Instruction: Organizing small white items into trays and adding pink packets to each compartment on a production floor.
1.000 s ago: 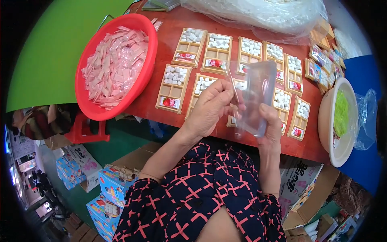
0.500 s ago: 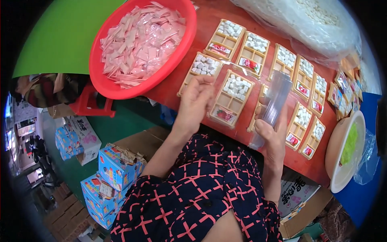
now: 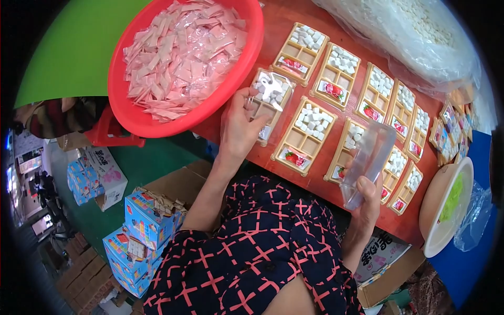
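My left hand (image 3: 239, 128) is closed at the near left edge of a clear plastic lid (image 3: 273, 86), which catches the light. Under that lid is a tan compartment tray with small white cubes, partly hidden by my fingers. In my right hand (image 3: 367, 197) is a stack of clear plastic lids (image 3: 371, 157), gripped at its lower end and tilted above the trays. Between my hands a tray (image 3: 304, 137) holds white cubes at its far end and a strawberry-printed packet at its near end. Another tray (image 3: 344, 152) is partly covered by the stack.
Several similar trays (image 3: 336, 73) stand in rows on the red table (image 3: 252, 165). A red basin (image 3: 118, 94) of pink packets is at the left. A large clear bag (image 3: 415, 31) of white pieces lies behind; a pale bowl (image 3: 428, 210) with something green stands right.
My left hand has moved left and now meets a lid over the leftmost near tray. My right hand and the lid stack have shifted right and nearer. The view has shifted slightly.
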`<state>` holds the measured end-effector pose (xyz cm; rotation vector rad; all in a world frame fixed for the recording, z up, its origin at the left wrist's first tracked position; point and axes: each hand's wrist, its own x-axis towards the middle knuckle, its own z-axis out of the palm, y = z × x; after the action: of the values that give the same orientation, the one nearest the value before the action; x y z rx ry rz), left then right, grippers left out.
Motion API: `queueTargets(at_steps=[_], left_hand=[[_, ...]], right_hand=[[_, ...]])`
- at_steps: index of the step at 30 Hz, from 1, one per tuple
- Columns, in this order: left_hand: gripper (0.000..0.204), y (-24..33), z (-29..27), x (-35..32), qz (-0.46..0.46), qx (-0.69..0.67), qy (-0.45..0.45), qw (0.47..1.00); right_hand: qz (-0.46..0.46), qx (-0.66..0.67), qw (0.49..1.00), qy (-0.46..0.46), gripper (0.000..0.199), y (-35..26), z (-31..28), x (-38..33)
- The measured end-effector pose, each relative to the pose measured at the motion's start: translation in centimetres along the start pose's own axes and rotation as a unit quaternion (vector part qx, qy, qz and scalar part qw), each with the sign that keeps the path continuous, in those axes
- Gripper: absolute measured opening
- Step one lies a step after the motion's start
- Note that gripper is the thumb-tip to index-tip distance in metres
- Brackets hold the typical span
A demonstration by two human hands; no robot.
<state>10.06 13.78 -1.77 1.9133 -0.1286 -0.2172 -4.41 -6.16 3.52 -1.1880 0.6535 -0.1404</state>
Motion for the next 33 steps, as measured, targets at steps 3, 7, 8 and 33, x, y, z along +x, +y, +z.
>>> queueTargets(at_steps=[3, 7, 8, 33], left_hand=[[0.047, 0.1, -0.1, 0.2, 0.055, 0.157, 0.030, 0.986], [0.050, 0.2, 0.2, -0.2, 0.140, 0.293, 0.066, 0.944], [0.050, 0.4, 0.3, -0.4, 0.140, 0.294, 0.067, 0.943], [0.047, 0.2, 1.7, -0.3, 0.268, 0.478, 0.031, 0.836]], right_hand=[[-0.001, -0.010, 1.000, -0.018, 0.072, -0.1, -0.6, -0.1], [-0.022, -0.030, 0.999, -0.021, 0.078, -0.8, -0.9, -0.4], [-0.023, -0.044, 0.999, -0.018, 0.079, -0.9, -1.2, -0.5], [0.005, -0.064, 0.998, 0.001, 0.076, -1.4, -4.4, -1.9]])
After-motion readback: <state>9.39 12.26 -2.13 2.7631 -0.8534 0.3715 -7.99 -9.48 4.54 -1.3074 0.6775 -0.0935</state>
